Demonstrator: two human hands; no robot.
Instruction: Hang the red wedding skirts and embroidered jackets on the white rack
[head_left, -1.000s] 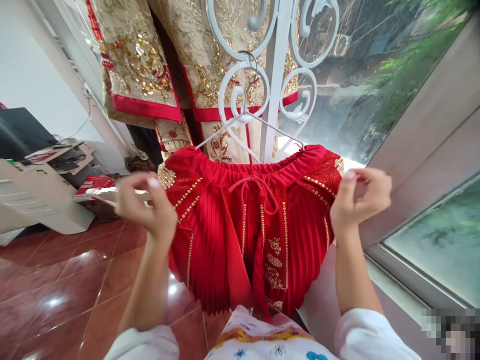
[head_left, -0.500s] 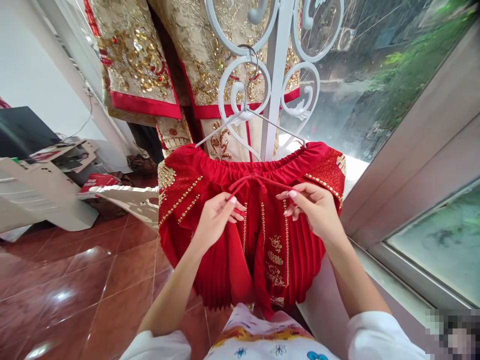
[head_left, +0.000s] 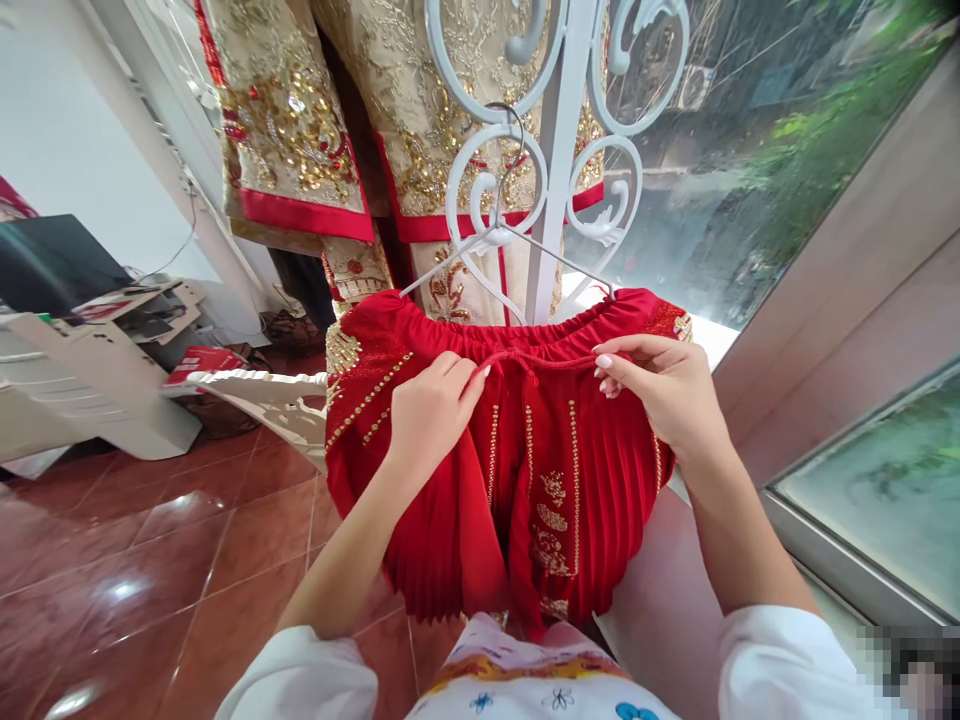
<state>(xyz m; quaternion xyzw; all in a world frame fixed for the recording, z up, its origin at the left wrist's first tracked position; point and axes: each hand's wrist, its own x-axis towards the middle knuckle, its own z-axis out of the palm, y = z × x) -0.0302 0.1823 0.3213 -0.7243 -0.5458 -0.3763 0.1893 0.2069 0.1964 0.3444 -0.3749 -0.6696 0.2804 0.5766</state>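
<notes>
From my end I count two hands (head_left: 431,415), one red skirt (head_left: 551,430), one drawstring (head_left: 564,366) along its top edge, one hanger (head_left: 499,224), one black screen (head_left: 56,265).

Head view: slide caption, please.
Left hand and right hand pinch the red drawstring of a hanging red garment.

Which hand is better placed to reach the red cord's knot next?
Probably the left hand: its fingertips sit close beside the knot. The right hand pinches the red cord farther out, with a longer stretch between.
</notes>
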